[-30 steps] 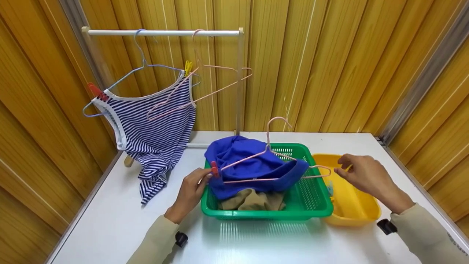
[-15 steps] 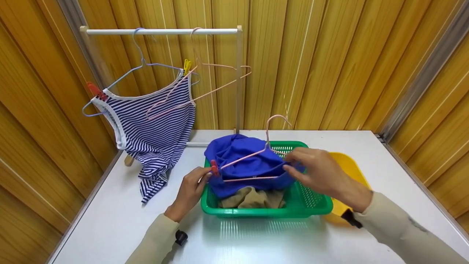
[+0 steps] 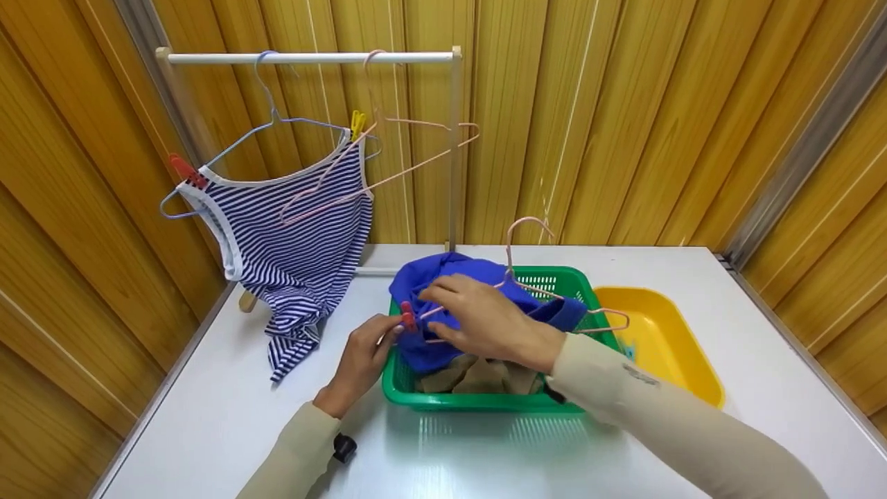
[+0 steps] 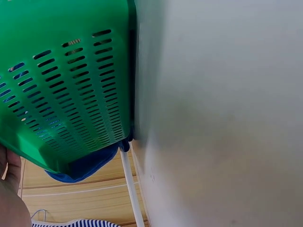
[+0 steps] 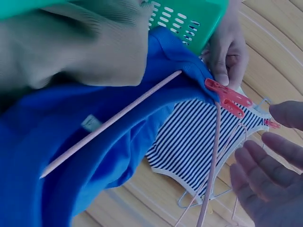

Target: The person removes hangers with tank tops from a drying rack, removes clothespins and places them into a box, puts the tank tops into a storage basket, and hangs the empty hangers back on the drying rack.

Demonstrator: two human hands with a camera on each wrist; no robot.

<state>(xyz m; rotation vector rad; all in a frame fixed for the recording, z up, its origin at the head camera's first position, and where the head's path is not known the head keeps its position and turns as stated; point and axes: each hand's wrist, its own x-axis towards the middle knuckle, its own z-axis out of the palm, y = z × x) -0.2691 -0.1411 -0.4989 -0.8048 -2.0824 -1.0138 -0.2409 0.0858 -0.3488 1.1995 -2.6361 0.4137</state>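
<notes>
A blue garment (image 3: 443, 267) lies over a pink wire hanger (image 3: 509, 253) in the green basket (image 3: 485, 402). A red clothespin (image 3: 407, 315) clips the garment near the hanger's left end. Just beside that clothespin, my left hand (image 3: 360, 353) pinches the hanger's end; the exact grip is partly hidden. My right hand (image 3: 485, 319) reaches across the garment. In the right wrist view, its fingers (image 5: 265, 165) are spread, holding nothing, a little apart from the clothespin. Brown cloth (image 3: 478, 378) lies under the blue garment. The left wrist view shows mostly the basket's slotted side.
A yellow tub (image 3: 665, 339) with a teal clothespin (image 3: 629, 348) stands right of the basket. On the rack's white bar (image 3: 312, 58) hang a striped tank top (image 3: 298, 229), clipped to a blue hanger (image 3: 232, 145), and a bare pink hanger (image 3: 423, 166). Wood-patterned walls enclose the table.
My right hand has moved left from above the yellow tub, across the garment's right side, to near the red clothespin. My left hand has stayed in place.
</notes>
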